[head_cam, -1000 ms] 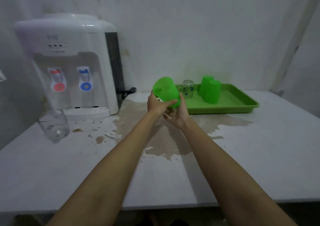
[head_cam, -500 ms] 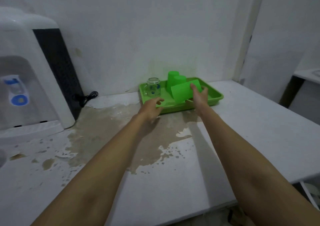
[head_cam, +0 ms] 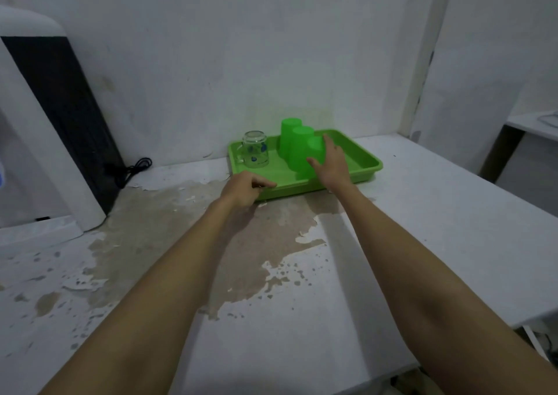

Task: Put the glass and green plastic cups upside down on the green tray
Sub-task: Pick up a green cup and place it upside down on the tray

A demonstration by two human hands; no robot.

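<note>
Tray (head_cam: pixel 367 162): green, against the wall.
Right hand (head_cam: pixel 331 162): wrapped on nearest inverted green cup (head_cam: pixel 305 159), seating it in-tray.
Left hand (head_cam: pixel 245 186): loosely curled, empty, touching tray's front rim, apparently steadying.

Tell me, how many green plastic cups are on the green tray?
3. The back cup stands nearest the wall, the middle cup is before it, and the front cup is under the right hand. All stand upside down. None seems hidden.

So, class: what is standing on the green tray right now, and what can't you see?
On the green tray stand a glass mug and three upturned green cups in a row. The right hand covers part of the nearest cup, so its grip is unclear.
</note>
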